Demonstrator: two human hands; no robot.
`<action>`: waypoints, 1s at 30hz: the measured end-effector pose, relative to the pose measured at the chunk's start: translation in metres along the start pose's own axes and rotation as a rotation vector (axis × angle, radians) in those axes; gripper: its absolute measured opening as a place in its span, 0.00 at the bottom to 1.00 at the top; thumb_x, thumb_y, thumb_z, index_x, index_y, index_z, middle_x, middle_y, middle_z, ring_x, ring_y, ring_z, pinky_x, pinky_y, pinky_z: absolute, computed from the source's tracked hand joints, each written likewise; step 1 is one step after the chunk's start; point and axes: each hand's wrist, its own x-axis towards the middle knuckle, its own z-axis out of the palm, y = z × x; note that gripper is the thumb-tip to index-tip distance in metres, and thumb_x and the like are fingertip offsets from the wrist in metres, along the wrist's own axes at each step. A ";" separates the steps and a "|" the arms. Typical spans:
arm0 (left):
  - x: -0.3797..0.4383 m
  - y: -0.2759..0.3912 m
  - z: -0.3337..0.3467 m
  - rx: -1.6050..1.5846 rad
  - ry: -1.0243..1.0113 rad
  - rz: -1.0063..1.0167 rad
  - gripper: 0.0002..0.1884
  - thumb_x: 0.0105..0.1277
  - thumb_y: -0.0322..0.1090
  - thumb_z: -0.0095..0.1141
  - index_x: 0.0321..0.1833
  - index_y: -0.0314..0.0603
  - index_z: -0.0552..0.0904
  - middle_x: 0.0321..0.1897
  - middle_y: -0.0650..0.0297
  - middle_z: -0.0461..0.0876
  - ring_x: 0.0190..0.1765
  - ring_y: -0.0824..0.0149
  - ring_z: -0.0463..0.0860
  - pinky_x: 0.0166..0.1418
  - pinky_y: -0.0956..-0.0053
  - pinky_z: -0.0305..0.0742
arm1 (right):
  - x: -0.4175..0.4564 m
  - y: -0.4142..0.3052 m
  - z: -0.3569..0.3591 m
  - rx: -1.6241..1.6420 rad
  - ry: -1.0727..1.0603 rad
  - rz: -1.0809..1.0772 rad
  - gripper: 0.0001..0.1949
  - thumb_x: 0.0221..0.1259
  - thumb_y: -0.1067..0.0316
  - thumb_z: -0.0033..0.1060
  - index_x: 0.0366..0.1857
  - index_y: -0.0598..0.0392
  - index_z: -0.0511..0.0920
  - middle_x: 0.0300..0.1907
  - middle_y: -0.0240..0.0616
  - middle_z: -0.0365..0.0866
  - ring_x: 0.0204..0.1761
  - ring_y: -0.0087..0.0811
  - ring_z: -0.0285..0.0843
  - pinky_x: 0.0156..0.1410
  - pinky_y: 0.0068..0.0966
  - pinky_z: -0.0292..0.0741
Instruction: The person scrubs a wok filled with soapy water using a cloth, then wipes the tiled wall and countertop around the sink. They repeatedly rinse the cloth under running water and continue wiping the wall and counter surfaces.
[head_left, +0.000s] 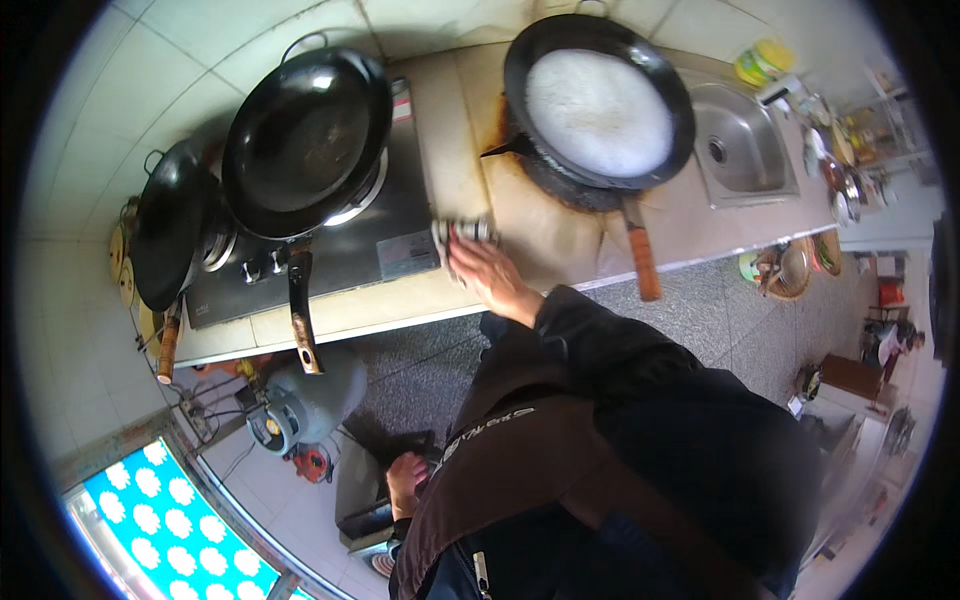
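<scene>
My right hand (487, 274) presses a checked cloth (461, 229) onto the tiled counter (457, 172), at the right edge of the black gas stove (405, 187). My left hand (407, 476) hangs low beside my apron, away from the counter; its fingers are partly hidden, and no held thing can be made out. Left of the cloth, a black wok (304, 142) is on the stove, its handle towards me. To the right, a second wok (600, 105) with whitish, foamy liquid rests over a blackened burner opening in the counter, its wooden handle pointing to me.
Another wok (169, 225) leans at the stove's left end. A steel sink (739, 142) is set into the counter at right, with bottles and utensils beyond. Below the counter stands a grey gas cylinder (311, 397) with hoses. Baskets (791, 270) are on the floor at right.
</scene>
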 end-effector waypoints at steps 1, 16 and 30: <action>0.005 0.006 0.005 -0.117 0.048 -0.098 0.18 0.74 0.42 0.57 0.58 0.36 0.81 0.45 0.56 0.87 0.41 0.64 0.87 0.40 0.73 0.82 | -0.023 0.005 -0.006 0.027 -0.089 -0.043 0.19 0.59 0.74 0.54 0.56 0.58 0.81 0.68 0.46 0.74 0.74 0.43 0.67 0.76 0.41 0.65; -0.006 0.052 0.067 0.002 0.007 -0.153 0.15 0.70 0.43 0.58 0.51 0.38 0.83 0.43 0.61 0.86 0.40 0.68 0.87 0.37 0.74 0.83 | -0.125 0.109 -0.094 -0.286 0.098 0.158 0.17 0.62 0.67 0.54 0.55 0.54 0.79 0.68 0.37 0.72 0.75 0.39 0.63 0.74 0.35 0.70; -0.049 0.387 0.419 -0.129 -0.338 0.301 0.21 0.70 0.46 0.60 0.52 0.30 0.83 0.39 0.59 0.88 0.43 0.69 0.85 0.40 0.77 0.77 | -0.239 0.306 -0.314 0.735 0.489 0.918 0.14 0.65 0.71 0.52 0.51 0.63 0.81 0.51 0.40 0.84 0.52 0.33 0.82 0.59 0.28 0.78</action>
